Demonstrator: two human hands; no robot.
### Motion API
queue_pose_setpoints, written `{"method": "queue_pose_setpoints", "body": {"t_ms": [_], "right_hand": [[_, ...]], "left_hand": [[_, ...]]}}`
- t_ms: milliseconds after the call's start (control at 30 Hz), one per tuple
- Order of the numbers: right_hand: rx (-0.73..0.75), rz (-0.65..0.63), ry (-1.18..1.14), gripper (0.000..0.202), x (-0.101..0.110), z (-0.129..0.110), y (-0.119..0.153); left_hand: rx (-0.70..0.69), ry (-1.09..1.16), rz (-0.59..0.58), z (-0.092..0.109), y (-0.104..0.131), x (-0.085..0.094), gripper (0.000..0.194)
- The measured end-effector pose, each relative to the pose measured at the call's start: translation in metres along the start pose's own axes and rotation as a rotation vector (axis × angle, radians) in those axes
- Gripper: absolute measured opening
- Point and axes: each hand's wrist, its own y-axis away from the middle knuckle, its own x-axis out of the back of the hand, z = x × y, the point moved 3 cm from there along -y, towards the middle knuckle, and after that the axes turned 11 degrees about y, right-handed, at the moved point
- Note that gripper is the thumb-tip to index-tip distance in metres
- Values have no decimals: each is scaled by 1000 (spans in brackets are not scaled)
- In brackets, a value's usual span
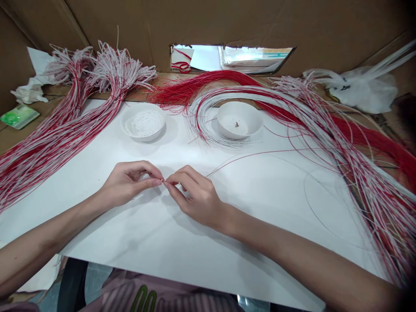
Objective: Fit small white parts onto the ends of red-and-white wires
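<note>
My left hand (131, 182) and my right hand (195, 193) meet over the white table sheet (156, 242), fingertips almost touching. Each pinches a thin red cord; a tiny light bit shows between the fingertips, too small to make out. A long red strand (243, 156) runs from behind my right hand toward the bundle on the right. Beyond my left hand stands a white bowl (145, 122) of small white pieces. A second white bowl (239, 120), holding a small dark bit, stands behind my right hand.
Red and white cord bundles (74, 125) cover the left side. More red and white cords (360, 169) arc across the back and right. A plastic bag (367, 89) lies back right, a green packet (20, 116) far left. A cardboard wall (227, 21) rises behind.
</note>
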Motion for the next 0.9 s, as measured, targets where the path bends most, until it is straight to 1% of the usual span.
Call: {"method": "queue_pose_setpoints", "body": {"t_ms": [267, 400, 500, 633, 700, 767, 833, 867, 900], "right_hand": [[-32, -7, 74, 7, -3, 3, 4], [-30, 3, 79, 5, -3, 2, 5], [-63, 20, 97, 6, -2, 1, 4], [-188, 2, 100, 9, 0, 2, 0], [-218, -4, 61, 10, 0, 4, -2], [-225, -5, 20, 9, 1, 5, -2], [-231, -10, -9, 8, 1, 6, -1], [-235, -15, -17, 8, 0, 6, 0], [-234, -19, -25, 7, 0, 7, 1]], "left_hand": [[-25, -31, -31, -2, 1, -2, 8], [-106, -82, -13, -1, 5, -6, 6], [-145, -138, 56, 0, 6, -5, 6], [-160, -183, 208, -2, 3, 4, 11], [-184, -242, 233, -3, 1, 8, 11], [-261, -361, 266, 0, 2, 10, 9], [-421, -502, 329, 6, 7, 8, 15], [-509, -558, 342, 10, 10, 6, 18], [-577, -601, 327, 12, 12, 2, 20]]}}
